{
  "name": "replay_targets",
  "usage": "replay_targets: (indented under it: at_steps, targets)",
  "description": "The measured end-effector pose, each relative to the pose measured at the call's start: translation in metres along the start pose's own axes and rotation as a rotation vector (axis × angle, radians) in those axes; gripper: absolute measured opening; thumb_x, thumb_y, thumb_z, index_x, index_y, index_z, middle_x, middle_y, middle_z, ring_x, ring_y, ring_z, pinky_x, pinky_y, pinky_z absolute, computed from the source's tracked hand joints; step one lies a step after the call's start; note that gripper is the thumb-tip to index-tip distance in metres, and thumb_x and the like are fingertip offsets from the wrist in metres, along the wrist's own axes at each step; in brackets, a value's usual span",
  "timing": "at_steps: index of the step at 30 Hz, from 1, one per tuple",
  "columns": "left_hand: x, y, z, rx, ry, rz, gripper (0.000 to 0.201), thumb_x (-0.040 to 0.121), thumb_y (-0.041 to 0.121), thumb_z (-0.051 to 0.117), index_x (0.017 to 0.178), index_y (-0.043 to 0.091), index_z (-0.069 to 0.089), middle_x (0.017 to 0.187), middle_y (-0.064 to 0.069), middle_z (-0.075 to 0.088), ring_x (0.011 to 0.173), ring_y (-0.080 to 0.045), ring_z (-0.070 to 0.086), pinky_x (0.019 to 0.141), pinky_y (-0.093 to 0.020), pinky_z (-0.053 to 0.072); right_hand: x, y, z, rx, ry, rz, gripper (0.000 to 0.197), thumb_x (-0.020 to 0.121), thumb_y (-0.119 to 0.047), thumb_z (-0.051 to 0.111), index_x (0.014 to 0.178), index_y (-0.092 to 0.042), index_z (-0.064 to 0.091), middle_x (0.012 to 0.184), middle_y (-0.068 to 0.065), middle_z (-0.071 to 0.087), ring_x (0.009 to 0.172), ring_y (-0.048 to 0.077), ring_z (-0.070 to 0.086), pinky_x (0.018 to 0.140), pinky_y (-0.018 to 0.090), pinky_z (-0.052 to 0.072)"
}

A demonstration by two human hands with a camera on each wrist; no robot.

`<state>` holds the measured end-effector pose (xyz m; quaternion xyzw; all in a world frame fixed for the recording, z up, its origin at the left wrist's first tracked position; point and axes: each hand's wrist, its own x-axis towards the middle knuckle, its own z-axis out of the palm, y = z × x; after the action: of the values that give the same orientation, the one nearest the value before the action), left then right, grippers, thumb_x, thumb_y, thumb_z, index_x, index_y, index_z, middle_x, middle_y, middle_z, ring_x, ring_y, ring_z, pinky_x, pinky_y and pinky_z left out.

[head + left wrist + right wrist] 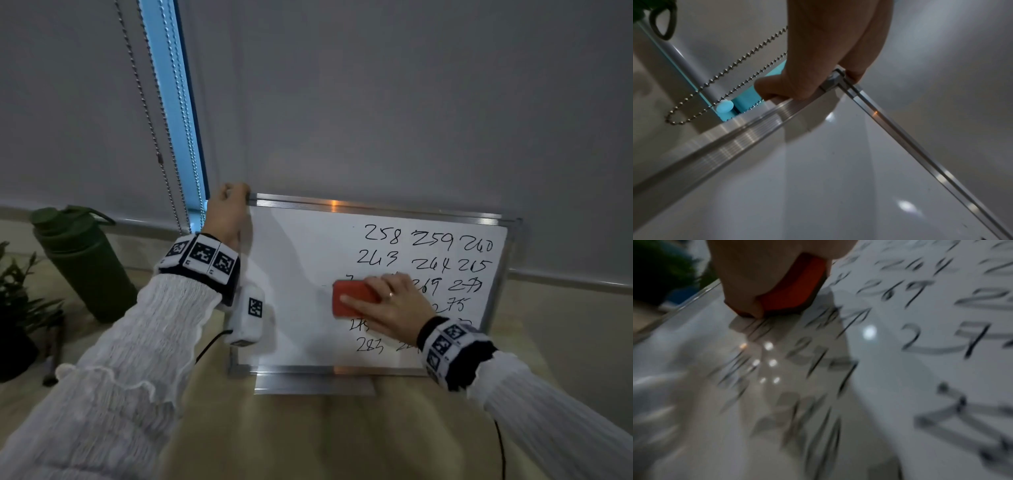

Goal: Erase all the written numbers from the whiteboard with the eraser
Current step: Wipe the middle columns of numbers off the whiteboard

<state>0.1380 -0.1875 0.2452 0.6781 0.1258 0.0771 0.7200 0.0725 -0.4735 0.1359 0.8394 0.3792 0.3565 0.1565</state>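
Note:
A small whiteboard (pixel 301 260) with a metal frame leans against the wall on the table. Its left half is wiped white; black handwritten numbers (pixel 424 251) fill the right half. My left hand (pixel 228 209) grips the board's top left corner (pixel 835 78), fingers curled over the frame. My right hand (pixel 387 303) grips a red eraser (pixel 352 297) and presses it flat on the board near the middle, covering some numbers. In the right wrist view the eraser (pixel 795 288) sits on the board among blurred numbers (pixel 910 337).
A dark green water bottle (pixel 85 263) stands at the left of the table, with a plant (pixel 20 301) in front of it. Bead chains (pixel 164 113) of a window blind hang behind the left hand. The board's tray ledge (pixel 313 383) juts toward me.

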Motion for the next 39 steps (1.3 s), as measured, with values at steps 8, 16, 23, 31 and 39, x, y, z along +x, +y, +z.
replay_targets:
  at_steps: [8,16,23,31,39]
  targets:
    - [0.003,-0.002,0.002,0.038,0.013,0.011,0.014,0.085,0.025,0.044,0.071,0.025,0.05,0.072,0.002,0.048,0.08,-0.019,0.047,0.079,-0.034,0.037,0.002,0.006,0.001,0.067,0.0,0.224,0.073,0.062,-0.039,0.075,0.126,-0.034,0.041,0.112,0.011,0.042,0.092,0.027,0.042,0.08,0.042,0.043]
    - [0.013,0.006,-0.001,0.121,0.112,0.021,0.028,0.09,0.022,0.037,0.063,0.02,0.045,0.07,0.001,0.045,0.077,-0.018,0.043,0.063,-0.021,0.037,0.026,0.023,-0.025,-0.03,0.09,0.294,0.073,0.062,-0.04,0.078,0.125,-0.033,0.042,0.11,0.009,0.039,0.089,0.024,0.036,0.076,0.04,0.042]
    - [0.03,0.026,-0.032,0.213,0.161,-0.009,0.033,0.09,0.028,0.034,0.087,0.01,0.062,0.131,-0.027,0.051,0.112,-0.034,0.052,0.08,-0.035,0.038,0.087,0.03,-0.068,0.346,0.336,0.567,0.078,0.068,-0.047,0.056,0.136,-0.014,0.038,0.109,0.006,0.035,0.095,0.021,0.038,0.086,0.036,0.035]
    - [0.02,0.022,-0.03,0.343,0.247,0.148,0.023,0.086,0.023,0.037,0.067,0.015,0.045,0.08,-0.011,0.044,0.082,-0.02,0.039,0.07,-0.027,0.036,0.115,0.056,-0.106,0.958,-0.037,0.79,0.072,0.063,-0.038,0.058,0.131,-0.017,0.051,0.099,0.001,0.042,0.074,0.001,0.044,0.066,0.004,0.036]
    - [-0.019,0.026,0.027,1.128,-0.049,0.77,0.042,0.082,0.033,0.03,0.09,0.013,0.066,0.106,-0.012,0.066,0.115,-0.026,0.052,0.105,-0.038,0.017,0.109,0.045,-0.095,0.842,-0.111,0.731,0.081,0.055,-0.059,0.051,0.126,-0.021,0.055,0.091,-0.016,0.039,0.099,0.02,0.052,0.096,0.045,0.041]
